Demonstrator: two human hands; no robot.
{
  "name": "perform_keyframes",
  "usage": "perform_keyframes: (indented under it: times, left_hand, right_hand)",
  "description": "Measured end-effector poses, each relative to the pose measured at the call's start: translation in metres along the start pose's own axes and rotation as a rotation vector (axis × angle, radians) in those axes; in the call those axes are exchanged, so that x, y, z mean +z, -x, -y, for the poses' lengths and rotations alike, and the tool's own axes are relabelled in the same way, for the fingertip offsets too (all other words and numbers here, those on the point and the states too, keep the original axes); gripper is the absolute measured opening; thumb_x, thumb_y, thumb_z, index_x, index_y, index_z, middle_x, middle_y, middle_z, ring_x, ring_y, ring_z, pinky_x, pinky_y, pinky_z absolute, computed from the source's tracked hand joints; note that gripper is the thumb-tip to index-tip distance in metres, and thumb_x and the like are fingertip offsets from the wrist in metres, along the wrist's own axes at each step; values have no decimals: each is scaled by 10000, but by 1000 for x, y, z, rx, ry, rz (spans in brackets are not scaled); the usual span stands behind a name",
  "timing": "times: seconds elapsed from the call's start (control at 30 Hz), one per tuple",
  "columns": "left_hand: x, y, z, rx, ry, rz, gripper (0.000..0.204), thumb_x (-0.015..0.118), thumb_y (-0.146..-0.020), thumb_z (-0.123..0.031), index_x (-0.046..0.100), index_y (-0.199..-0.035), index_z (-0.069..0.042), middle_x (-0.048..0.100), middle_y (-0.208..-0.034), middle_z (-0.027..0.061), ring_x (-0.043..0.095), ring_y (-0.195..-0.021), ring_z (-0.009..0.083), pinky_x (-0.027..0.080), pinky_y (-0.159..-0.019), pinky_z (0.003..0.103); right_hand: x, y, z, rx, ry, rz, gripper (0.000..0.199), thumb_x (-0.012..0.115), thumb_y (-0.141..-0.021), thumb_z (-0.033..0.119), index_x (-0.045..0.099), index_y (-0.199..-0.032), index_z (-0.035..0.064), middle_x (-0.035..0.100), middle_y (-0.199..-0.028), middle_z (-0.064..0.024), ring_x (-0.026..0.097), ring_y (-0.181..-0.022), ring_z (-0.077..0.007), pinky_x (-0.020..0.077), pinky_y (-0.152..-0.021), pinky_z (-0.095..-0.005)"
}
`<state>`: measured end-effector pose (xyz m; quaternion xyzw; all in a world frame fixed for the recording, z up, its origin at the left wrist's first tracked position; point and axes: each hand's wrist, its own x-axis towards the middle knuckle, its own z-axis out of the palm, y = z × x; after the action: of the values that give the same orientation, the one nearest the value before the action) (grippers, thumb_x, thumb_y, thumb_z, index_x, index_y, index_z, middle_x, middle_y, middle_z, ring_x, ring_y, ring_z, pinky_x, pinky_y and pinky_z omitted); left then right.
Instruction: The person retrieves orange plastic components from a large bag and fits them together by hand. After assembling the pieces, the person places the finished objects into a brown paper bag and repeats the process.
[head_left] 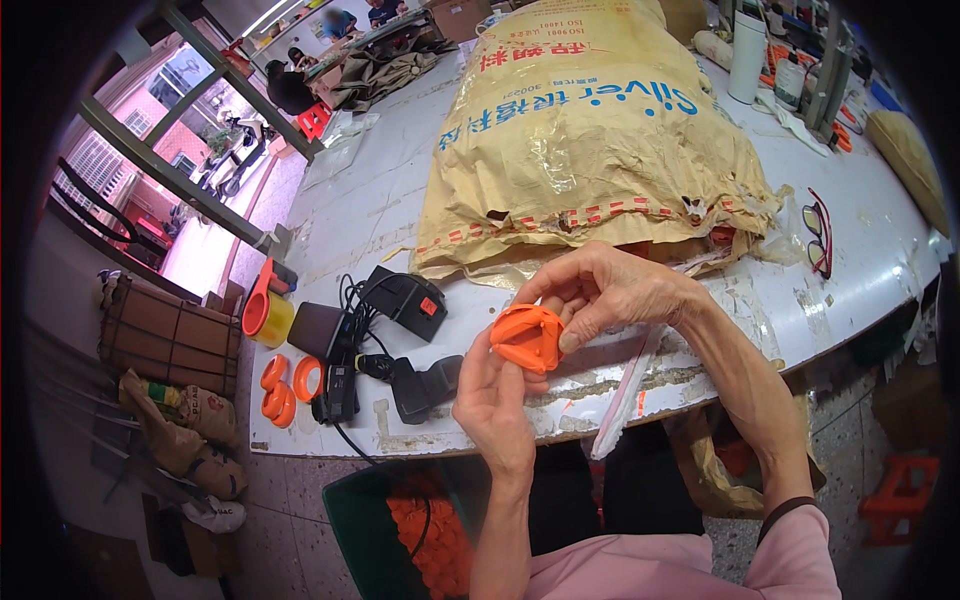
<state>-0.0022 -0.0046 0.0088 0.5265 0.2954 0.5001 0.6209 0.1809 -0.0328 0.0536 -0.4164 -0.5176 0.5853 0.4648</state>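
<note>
Between my two hands, above the table's front edge, is an orange plastic part (527, 338), rounded outside with a triangular frame showing inside. My left hand (492, 400) grips its lower left side with thumb and fingers. From the upper right, my right hand (600, 295) pinches the same part between thumb and fingers. Several orange rings (308, 378) lie on the table to the left. Beside them sit black power adapters with cables (342, 392) and a black box-shaped device (403, 300).
A large yellow sack (590, 150) with a torn end fills the table's middle. Red-framed glasses (818, 235) lie at right, a white bottle (746, 58) stands behind. Below the edge, a green bin (350, 520) holds orange parts. A yellow-and-orange container (268, 315) stands at left. People sit far back.
</note>
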Motion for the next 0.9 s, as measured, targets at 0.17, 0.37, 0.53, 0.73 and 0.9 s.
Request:
perform_keyframes:
  times: [0.17,0.37,0.53,0.73,0.9]
  left_hand:
    - [-6,0,2,14,-25,43,344,512,-894,-20,474,-1225,66,636,-985,151,609,-704,130,511,-579,235]
    - [-2,1,1,2,22,63,350,506,-885,5,471,-1226,71,632,-920,133,596,-670,126,508,-577,237]
    - [-9,0,2,1,30,52,366,493,-877,24,459,-1238,77,627,-923,142,594,-664,129,509,-580,242]
    - [-5,1,1,-5,53,69,384,488,-870,34,447,-1248,83,625,-923,145,593,-663,135,513,-587,249]
    - [-6,1,2,15,39,34,369,501,-870,41,461,-1234,78,624,-869,115,597,-628,120,522,-548,234]
  right_hand:
    - [0,-3,-2,16,37,-20,474,690,-683,9,578,-1144,11,668,-921,-71,580,-781,-79,470,-709,-216]
    - [-6,3,-3,32,81,-55,441,674,-697,31,590,-1129,19,661,-875,-38,559,-755,-73,447,-669,-215]
    - [-1,-3,-4,13,59,-47,434,658,-701,30,591,-1129,19,660,-860,-31,545,-739,-63,430,-645,-205]
    - [-8,2,-2,67,80,-63,486,711,-731,-6,540,-1185,-16,654,-946,-56,586,-781,-46,470,-642,-162]
    - [-5,-1,-1,89,86,-75,490,704,-729,-2,541,-1191,-5,654,-916,-38,558,-730,-29,432,-583,-154]
